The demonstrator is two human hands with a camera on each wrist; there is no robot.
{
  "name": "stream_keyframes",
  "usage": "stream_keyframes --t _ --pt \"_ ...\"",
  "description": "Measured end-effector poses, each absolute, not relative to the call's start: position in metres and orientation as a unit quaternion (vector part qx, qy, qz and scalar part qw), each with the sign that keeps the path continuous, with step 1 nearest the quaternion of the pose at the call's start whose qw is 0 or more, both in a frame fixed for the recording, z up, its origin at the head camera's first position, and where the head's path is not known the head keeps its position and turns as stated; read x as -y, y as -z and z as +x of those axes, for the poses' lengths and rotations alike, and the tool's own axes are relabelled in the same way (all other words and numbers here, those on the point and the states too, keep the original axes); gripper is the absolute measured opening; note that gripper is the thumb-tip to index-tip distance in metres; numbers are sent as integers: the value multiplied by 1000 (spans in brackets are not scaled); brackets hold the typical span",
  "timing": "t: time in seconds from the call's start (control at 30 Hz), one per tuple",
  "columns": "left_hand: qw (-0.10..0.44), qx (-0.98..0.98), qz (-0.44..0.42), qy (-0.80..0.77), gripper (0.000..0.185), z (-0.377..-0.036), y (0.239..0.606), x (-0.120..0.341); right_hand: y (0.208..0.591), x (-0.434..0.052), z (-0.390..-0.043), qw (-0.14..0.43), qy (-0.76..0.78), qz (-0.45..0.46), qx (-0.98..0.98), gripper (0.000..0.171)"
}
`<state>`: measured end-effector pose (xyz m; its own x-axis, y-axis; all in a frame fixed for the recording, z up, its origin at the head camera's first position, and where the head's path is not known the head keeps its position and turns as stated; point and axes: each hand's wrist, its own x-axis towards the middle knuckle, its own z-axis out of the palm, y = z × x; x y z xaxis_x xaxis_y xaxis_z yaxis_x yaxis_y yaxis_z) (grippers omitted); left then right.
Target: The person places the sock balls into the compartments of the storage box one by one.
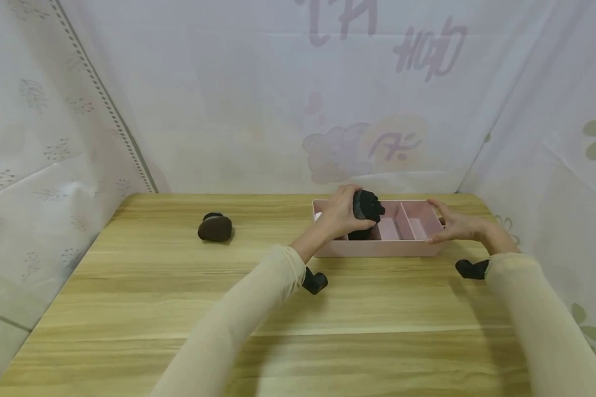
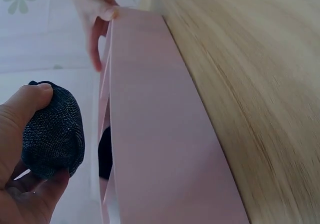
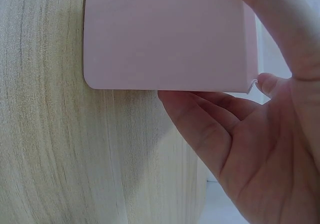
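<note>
My left hand (image 1: pixel 339 212) pinches a balled-up dark sock (image 2: pixel 54 134) between thumb and fingers, above the pink divided box (image 1: pixel 377 249). In the left wrist view its knit cloth looks dark blue-grey. Below it, another black bundle (image 2: pixel 105 153) sits inside the box, mostly hidden by the front wall. At the box's right end my right hand (image 1: pixel 459 225) holds the end wall, thumb near the front corner and fingers towards the back. The right-hand compartments show bare pink bottoms; my left hand covers much of the left part.
A dark brown and black rolled bundle (image 1: pixel 216 227) lies on the wooden table (image 1: pixel 258 309), left of the box. Patterned white cloth (image 1: pixel 218 110) hangs behind and on both sides. Black wrist-worn pieces (image 1: pixel 315 281) stick out beneath the sleeves.
</note>
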<state>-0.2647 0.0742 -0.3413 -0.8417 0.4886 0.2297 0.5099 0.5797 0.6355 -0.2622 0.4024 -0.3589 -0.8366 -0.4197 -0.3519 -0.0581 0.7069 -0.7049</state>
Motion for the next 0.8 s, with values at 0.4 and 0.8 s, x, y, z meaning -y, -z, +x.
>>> stream_keyframes --t 0.4,0.8 --pt "40 895 -303 326 76 -263 348 -114 360 -402 -261 252 358 -129 -890 114" --pt "49 898 -317 301 75 -259 353 -138 359 -401 -261 257 366 -128 -885 115"
